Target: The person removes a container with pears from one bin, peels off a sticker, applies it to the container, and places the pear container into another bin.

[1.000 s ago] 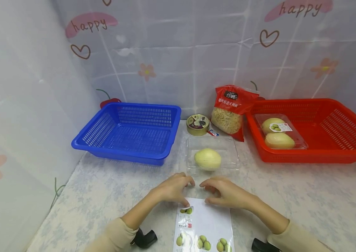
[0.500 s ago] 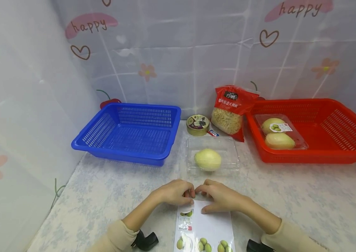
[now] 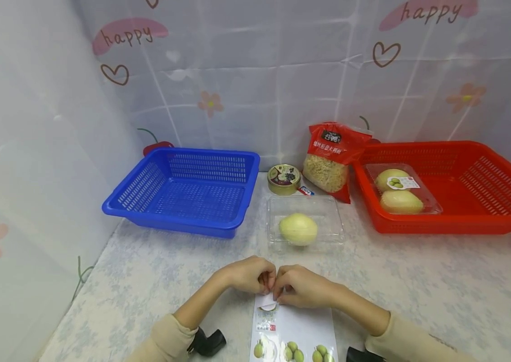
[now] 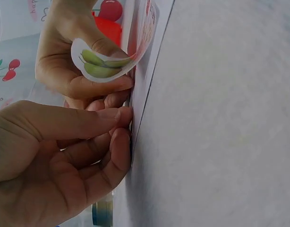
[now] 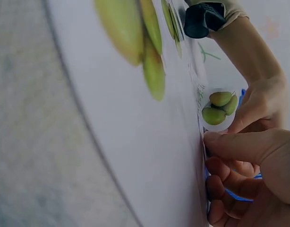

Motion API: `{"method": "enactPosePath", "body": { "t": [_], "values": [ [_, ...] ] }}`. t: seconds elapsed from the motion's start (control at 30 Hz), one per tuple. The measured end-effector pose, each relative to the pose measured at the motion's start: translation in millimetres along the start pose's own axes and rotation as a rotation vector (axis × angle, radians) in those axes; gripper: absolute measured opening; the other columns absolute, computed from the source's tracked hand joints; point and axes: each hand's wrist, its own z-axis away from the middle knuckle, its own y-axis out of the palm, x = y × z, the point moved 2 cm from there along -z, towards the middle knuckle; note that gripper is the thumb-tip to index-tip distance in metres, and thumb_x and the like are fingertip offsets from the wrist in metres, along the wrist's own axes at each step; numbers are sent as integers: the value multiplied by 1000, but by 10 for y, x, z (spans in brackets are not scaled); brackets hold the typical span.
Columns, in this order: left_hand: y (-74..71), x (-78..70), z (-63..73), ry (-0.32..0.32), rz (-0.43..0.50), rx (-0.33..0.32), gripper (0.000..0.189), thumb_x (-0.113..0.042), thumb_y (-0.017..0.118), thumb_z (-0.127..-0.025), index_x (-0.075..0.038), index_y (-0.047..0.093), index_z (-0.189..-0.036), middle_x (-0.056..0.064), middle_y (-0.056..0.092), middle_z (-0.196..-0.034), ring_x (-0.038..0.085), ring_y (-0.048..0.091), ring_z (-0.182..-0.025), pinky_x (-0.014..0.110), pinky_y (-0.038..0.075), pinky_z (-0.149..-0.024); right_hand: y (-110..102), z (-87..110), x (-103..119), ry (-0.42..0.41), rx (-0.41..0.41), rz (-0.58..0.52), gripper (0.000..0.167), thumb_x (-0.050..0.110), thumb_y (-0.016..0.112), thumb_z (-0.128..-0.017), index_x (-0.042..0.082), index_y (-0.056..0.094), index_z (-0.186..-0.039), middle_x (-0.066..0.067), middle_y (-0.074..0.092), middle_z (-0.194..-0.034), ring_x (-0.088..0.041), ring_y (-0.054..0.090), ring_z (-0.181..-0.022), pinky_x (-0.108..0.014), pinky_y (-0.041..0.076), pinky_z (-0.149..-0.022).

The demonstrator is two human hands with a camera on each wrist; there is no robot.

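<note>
A white sticker sheet [image 3: 305, 327] printed with green fruit lies at the table's front. At its far left corner my left hand [image 3: 255, 275] pinches the sheet's edge between thumb and fingertips. Right beside it, my right hand [image 3: 302, 286] pinches the same edge, the fingertips of both hands nearly touching. A fruit sticker [image 4: 100, 64] is partly lifted there, its end curling up off the sheet, close to the right thumb [image 5: 230, 144]. Curled fingers hide part of the edge. Beyond the hands, a pale yellow melon [image 3: 298, 229] sits in a clear plastic tray [image 3: 329, 221].
A blue basket [image 3: 183, 221] stands at the back left. The red basket [image 3: 445, 223] at right holds a packed pair of melons [image 3: 401, 201]. Between them are a round tin [image 3: 284, 180], a small packet [image 3: 306, 191] and a red pasta bag [image 3: 332, 161].
Both hands have come together at the sheet's far left corner. The right hand has moved left and its thumb and fingers have closed. More of the sticker's end now curls up.
</note>
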Motion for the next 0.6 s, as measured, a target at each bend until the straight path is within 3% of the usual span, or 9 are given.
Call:
{"method": "enactPosePath", "body": {
  "t": [0.27,0.4,0.5,0.6],
  "values": [
    [-1,10,8,1,73,13,28,24,49,-66,-1,59,-75,3,62,-67,0,52,-60,13,46,-58,19,8,63,-84,126,-2,30,-4,57,-75,4,71,-100,1,63,-97,-2,54,-85,-15,47,-76],
    [-5,18,10,8,79,12,28,24,47,-65,0,58,-75,5,63,-68,1,52,-61,13,44,-57,21,7,109,-117,188,-3,28,4,62,-79,5,70,-106,4,62,-96,1,52,-84,-13,45,-77],
    [-5,26,10,1,85,16,28,24,48,-66,0,58,-76,4,63,-68,1,53,-61,12,43,-57,38,-4,143,-120,190,18,26,10,68,-79,7,70,-105,7,59,-92,3,50,-80,-10,43,-73],
    [-6,27,10,-7,85,12,27,24,50,-67,-1,57,-76,3,62,-68,2,52,-61,13,44,-57,63,-21,162,-104,154,23,23,6,68,-78,6,71,-101,7,59,-85,3,49,-75,-9,43,-69]
  ]
}}
